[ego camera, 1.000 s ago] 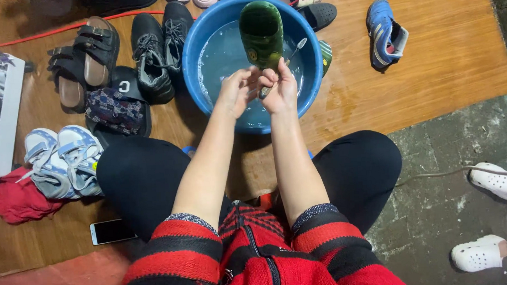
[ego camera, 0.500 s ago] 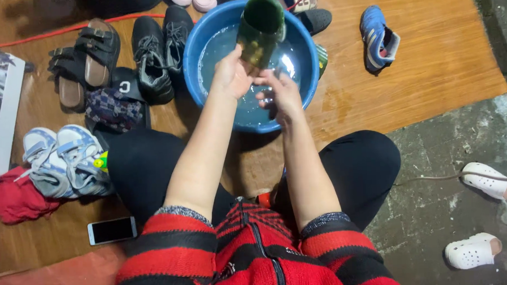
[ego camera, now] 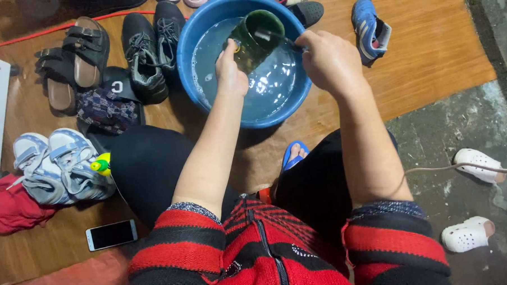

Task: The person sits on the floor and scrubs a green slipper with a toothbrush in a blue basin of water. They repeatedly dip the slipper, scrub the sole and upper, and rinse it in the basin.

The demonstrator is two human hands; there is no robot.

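a seated person's left hand (ego camera: pixel 231 70) is gripping a dark green shoe (ego camera: pixel 254 40) over a blue basin (ego camera: pixel 196 32) of soapy water, right hand (ego camera: pixel 330 61) clenching a brush handle inside it, washing apparently midway.

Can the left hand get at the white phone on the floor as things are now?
Probably not at once: the left hand holds the dark green boot over the blue basin. The phone lies uncovered beside the left knee.

Blue basin (ego camera: pixel 196 40), dark green shoe (ego camera: pixel 255 38) in it. Black sneakers (ego camera: pixel 149 48) left. Blue shoe (ego camera: pixel 371 29) right. White clogs (ego camera: pixel 464 233) near right. Red-black striped sleeves (ego camera: pixel 175 246).
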